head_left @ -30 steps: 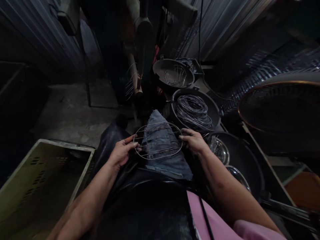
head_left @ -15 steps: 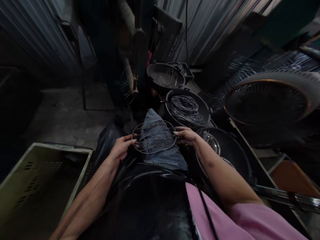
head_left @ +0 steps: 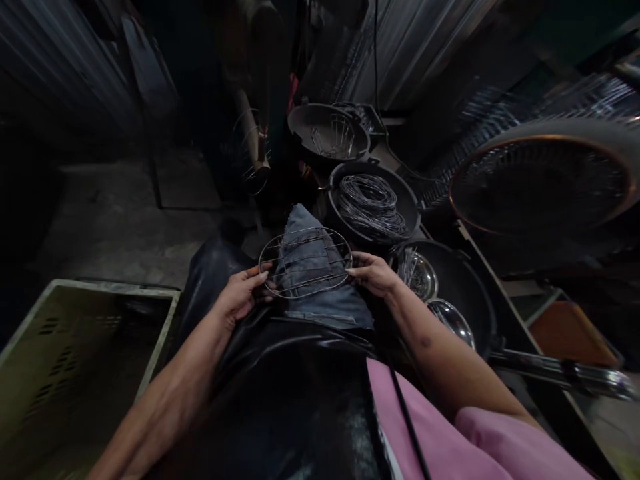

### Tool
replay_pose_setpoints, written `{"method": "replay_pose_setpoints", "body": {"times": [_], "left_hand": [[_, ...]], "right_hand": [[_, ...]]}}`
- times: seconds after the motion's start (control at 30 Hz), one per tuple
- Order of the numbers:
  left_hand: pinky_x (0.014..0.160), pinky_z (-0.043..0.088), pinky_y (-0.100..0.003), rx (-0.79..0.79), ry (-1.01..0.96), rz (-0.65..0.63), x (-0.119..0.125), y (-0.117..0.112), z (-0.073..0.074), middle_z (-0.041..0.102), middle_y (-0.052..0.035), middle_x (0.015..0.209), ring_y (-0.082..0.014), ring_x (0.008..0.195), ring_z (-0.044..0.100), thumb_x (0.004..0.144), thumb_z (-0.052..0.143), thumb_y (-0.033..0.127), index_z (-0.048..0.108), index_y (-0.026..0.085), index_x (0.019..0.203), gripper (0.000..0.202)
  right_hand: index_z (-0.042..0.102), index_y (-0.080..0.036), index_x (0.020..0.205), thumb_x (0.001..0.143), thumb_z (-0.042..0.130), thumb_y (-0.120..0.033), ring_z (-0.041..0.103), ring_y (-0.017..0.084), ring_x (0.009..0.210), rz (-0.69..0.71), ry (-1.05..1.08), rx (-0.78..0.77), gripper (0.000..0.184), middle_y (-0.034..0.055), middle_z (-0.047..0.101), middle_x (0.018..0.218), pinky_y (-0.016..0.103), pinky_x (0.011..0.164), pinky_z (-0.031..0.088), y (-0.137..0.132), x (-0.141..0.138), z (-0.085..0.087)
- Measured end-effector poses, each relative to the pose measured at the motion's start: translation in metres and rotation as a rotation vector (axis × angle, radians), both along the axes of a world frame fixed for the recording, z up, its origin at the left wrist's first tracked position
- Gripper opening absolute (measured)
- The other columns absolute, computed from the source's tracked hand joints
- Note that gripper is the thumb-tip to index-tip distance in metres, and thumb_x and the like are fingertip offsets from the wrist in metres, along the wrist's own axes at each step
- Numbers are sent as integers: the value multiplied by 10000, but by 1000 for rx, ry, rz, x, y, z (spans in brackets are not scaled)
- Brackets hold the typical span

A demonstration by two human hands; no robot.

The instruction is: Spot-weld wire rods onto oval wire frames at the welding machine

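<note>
Dimly lit; walled along the back with ribbed metal sheeting, floored on the left in patchy grey concrete, darkening toward deep shadow.

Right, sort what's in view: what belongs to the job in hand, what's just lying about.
Belonging to the job:
oval wire rack, gripped at opposite sides by the left hand and right hand
blue cloth, seen through and below the rack
possibly the wire coils, untouched in a dark pan

Apparently just lying about:
yellowish crate
shiny round dish
round, fan-like object
</note>
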State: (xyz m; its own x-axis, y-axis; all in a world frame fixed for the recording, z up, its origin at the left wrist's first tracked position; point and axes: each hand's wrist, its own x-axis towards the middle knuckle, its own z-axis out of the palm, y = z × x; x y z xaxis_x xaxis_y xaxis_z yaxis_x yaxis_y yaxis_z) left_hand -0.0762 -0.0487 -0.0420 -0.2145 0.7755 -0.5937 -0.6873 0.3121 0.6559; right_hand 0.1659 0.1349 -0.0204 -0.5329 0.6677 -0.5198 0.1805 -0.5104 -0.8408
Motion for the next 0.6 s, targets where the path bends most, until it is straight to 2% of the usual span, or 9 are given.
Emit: {"method": "replay_pose_setpoints", "body": {"times": [0.17,0.3,0.37,0.43,0.53,0.6], "left_hand": [[487,515,-279,-30,22,6,0,7,-8,658,-89,628,-206,557,651,716,627,141,535,100,1130,426],[464,496,-254,-26,46,36,2,6,-3,651,-78,613,-187,530,639,717,622,142,521,99,1142,439],[439,477,-233,-13,51,74,3,4,9,644,-58,605,-171,506,627,725,614,148,486,131,1198,490],[408,449,-204,-4,41,135,3,1,28,631,-29,596,-143,465,603,738,592,137,437,188,1259,545],[387,417,-164,7,-2,205,2,-3,56,605,2,594,-91,412,552,754,547,93,440,236,1266,542],[376,400,-160,6,-11,169,1,-9,67,595,-3,585,-82,395,528,781,521,125,487,215,1228,457]], "right_hand": [[594,-177,881,423,774,-137,548,106,432,-25,-45,51,493,-19,636,658,215,385,433,4,-6,-5],[537,-203,1004,429,761,-135,562,118,464,-51,-31,60,621,-27,631,662,217,407,433,-1,-9,7],[488,-231,1118,473,756,-167,553,113,463,-57,29,140,701,-50,611,626,219,426,431,-5,-10,21],[494,-230,1146,540,740,-236,537,103,459,-47,75,247,654,-53,598,611,232,453,436,-8,-12,39],[594,-195,1046,525,758,-272,578,126,602,38,68,436,552,-15,630,714,275,594,481,-10,-15,66],[646,-194,969,488,776,-259,589,160,733,82,-15,640,503,-3,645,789,300,707,478,-9,-16,75]]}}
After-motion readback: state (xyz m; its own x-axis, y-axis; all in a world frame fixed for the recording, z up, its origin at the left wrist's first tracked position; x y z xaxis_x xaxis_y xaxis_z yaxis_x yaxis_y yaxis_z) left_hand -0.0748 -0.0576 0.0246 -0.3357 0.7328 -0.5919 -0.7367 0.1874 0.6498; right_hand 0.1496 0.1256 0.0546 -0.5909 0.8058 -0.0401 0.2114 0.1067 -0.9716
